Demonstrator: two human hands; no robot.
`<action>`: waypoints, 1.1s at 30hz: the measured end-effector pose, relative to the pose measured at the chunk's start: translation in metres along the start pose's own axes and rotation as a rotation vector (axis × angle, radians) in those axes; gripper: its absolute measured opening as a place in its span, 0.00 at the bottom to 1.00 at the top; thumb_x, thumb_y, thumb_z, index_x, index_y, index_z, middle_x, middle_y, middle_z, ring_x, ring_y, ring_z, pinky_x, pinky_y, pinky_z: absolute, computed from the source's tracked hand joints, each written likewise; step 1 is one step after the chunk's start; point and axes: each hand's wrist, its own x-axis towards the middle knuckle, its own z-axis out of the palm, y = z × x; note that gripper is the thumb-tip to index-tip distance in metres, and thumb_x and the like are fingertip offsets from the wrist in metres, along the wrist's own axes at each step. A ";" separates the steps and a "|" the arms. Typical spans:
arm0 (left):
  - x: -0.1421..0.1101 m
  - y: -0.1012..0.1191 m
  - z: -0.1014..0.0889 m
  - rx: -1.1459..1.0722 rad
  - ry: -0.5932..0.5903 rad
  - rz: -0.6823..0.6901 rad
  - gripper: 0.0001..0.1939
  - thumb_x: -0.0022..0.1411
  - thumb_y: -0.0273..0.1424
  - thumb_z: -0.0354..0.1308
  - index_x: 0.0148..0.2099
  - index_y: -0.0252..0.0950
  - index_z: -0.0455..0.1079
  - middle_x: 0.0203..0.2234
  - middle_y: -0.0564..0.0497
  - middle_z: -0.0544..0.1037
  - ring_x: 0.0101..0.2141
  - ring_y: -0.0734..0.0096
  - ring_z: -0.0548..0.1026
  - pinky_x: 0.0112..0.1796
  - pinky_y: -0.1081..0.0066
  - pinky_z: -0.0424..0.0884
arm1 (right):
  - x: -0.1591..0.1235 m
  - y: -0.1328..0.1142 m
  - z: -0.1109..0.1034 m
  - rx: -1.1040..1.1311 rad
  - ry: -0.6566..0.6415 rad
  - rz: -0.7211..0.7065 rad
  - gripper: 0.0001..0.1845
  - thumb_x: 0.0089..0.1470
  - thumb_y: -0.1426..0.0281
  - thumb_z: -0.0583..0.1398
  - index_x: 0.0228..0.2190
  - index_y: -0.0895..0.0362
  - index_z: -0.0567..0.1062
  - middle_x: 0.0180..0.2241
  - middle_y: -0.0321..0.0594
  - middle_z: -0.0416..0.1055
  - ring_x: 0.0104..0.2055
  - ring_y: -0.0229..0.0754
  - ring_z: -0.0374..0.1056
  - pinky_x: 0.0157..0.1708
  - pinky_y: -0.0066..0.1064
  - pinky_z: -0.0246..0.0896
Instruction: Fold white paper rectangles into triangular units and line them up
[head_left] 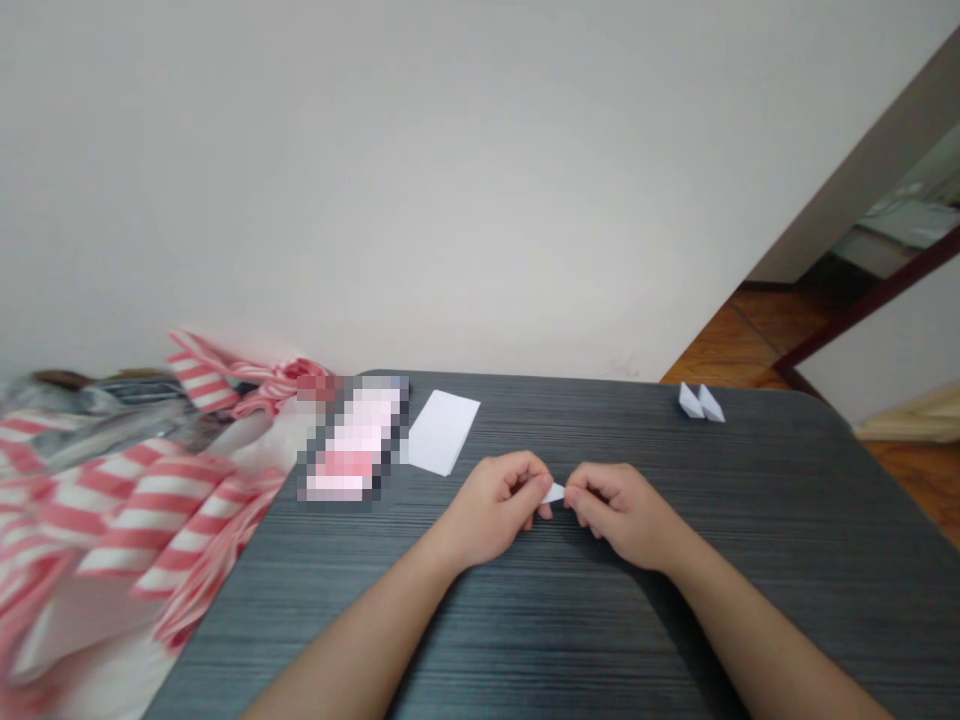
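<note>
A small folded piece of white paper (554, 493) is pinched between my two hands above the middle of the dark table (480, 620). My left hand (504, 505) grips its left end between thumb and fingers. At its right end, the thumb and forefinger of my right hand (619, 508) are closed on it. Most of the paper is hidden by my fingers, so its full shape does not show. Up and to the left of my left hand lies a stack of white paper sheets (444, 432). Two folded white paper pieces (701, 402) stand side by side near the far right edge.
A blurred-out, phone-like rectangle (352, 440) lies left of the sheets. Red-and-white striped cloth (157, 510) and plastic bags are heaped beyond the table's left edge. A pale wall (480, 200) rises behind the table. A wooden floor (720, 335) shows at the right.
</note>
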 end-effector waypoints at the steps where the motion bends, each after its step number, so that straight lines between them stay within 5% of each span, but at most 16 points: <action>1: 0.000 0.000 0.000 0.002 0.005 0.001 0.13 0.68 0.37 0.51 0.33 0.34 0.67 0.25 0.52 0.76 0.21 0.77 0.68 0.24 0.77 0.62 | 0.000 0.000 0.000 -0.002 0.016 -0.004 0.12 0.59 0.72 0.55 0.23 0.57 0.70 0.18 0.30 0.66 0.19 0.33 0.61 0.23 0.24 0.54; 11: 0.000 0.005 0.000 0.120 -0.064 0.022 0.16 0.68 0.36 0.51 0.31 0.34 0.72 0.21 0.54 0.73 0.22 0.77 0.68 0.25 0.77 0.62 | 0.000 0.004 -0.003 -0.007 0.156 -0.018 0.13 0.58 0.73 0.55 0.22 0.57 0.68 0.19 0.31 0.64 0.21 0.34 0.59 0.24 0.25 0.53; 22: 0.003 -0.001 -0.001 0.072 -0.034 -0.005 0.18 0.70 0.38 0.47 0.31 0.34 0.69 0.19 0.55 0.70 0.21 0.76 0.68 0.25 0.77 0.63 | 0.001 0.002 0.001 0.205 0.007 0.025 0.06 0.59 0.75 0.56 0.31 0.58 0.73 0.24 0.33 0.71 0.21 0.32 0.64 0.24 0.24 0.58; 33: 0.002 0.003 0.000 0.164 -0.048 0.053 0.17 0.69 0.37 0.50 0.31 0.34 0.71 0.21 0.55 0.72 0.22 0.78 0.69 0.27 0.77 0.63 | 0.000 0.007 0.004 0.295 0.012 0.021 0.04 0.59 0.73 0.57 0.34 0.58 0.73 0.23 0.33 0.70 0.22 0.34 0.67 0.25 0.25 0.61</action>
